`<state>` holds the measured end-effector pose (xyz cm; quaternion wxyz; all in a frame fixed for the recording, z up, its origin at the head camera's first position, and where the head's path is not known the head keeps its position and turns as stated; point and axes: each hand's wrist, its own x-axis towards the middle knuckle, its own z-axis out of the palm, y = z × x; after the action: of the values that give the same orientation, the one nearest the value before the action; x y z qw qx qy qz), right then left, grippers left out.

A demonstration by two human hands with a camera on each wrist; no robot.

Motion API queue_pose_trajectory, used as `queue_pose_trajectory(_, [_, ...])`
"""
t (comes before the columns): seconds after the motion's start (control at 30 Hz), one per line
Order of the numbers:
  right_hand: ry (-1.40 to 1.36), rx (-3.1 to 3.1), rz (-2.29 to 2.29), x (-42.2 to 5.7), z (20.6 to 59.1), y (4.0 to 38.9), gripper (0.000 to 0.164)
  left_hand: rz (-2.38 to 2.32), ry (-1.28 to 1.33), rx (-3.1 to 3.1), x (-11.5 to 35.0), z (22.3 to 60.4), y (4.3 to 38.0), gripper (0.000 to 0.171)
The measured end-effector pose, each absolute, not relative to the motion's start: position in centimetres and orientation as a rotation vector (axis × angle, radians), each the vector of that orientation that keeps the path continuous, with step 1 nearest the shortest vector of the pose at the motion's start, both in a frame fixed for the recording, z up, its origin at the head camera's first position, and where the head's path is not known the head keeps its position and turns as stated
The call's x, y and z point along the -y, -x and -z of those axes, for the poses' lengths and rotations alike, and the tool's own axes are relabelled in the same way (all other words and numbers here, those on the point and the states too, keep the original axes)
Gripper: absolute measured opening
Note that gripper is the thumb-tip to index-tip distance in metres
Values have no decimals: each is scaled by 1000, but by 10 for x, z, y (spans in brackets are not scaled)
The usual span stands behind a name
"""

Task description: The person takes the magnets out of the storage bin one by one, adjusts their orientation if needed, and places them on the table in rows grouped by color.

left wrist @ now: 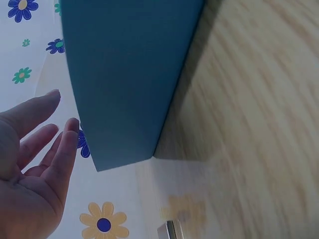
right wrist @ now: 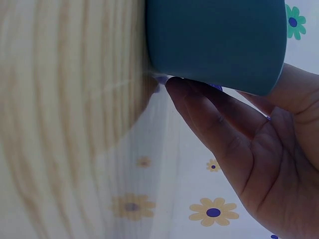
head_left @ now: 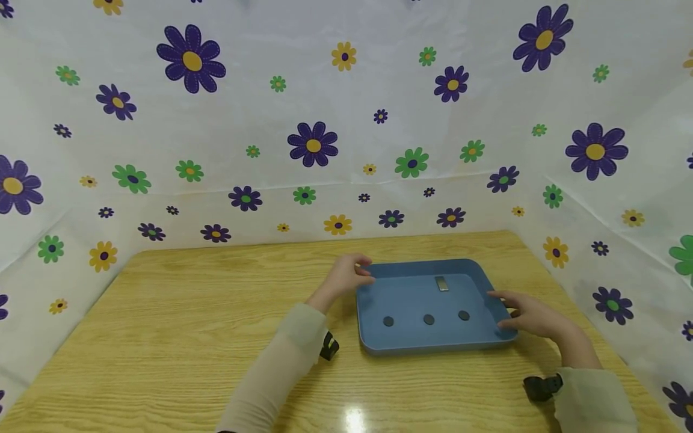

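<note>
A blue rectangular tray [head_left: 411, 347] lies on the table. Inside it are three dark round discs, a left one [head_left: 388, 322], a middle one [head_left: 429, 319] and a right one [head_left: 464, 315], plus a small shiny rectangular piece [head_left: 441, 284] near the back wall. At the tray's back left corner, my left hand [head_left: 346, 276] hovers with loosely bent fingers; the left wrist view shows it apart from the tray wall [left wrist: 129, 89]. My right hand [head_left: 533, 314] grips the right wall, thumb over the rim and fingers outside, as the right wrist view [right wrist: 259, 149] shows.
The wooden table [head_left: 189, 337] extends left of the tray. A flower-patterned white sheet [head_left: 346, 108] stands behind it and along both sides. Black devices are strapped at the left wrist [head_left: 329, 346] and right wrist [head_left: 541, 388]. A small metal-edged object [left wrist: 170, 230] shows low in the left wrist view.
</note>
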<state>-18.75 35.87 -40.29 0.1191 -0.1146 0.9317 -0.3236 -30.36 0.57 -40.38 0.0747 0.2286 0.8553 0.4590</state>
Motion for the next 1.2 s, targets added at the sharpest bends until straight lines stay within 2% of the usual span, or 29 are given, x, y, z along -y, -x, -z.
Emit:
queue_pose_trajectory(0.33, [333, -2725, 951, -358, 401, 187, 63, -1307, -691, -2564, -20, 402, 302, 40])
queue_pose_trajectory(0.97, [333, -2704, 952, -358, 401, 188, 63, -798, -967, -2626, -51, 390, 304, 41])
queue_pose_trajectory(1.2, [329, -2717, 923, -359, 403, 189, 63, -778, -1010, -2591, -61, 386, 302, 40])
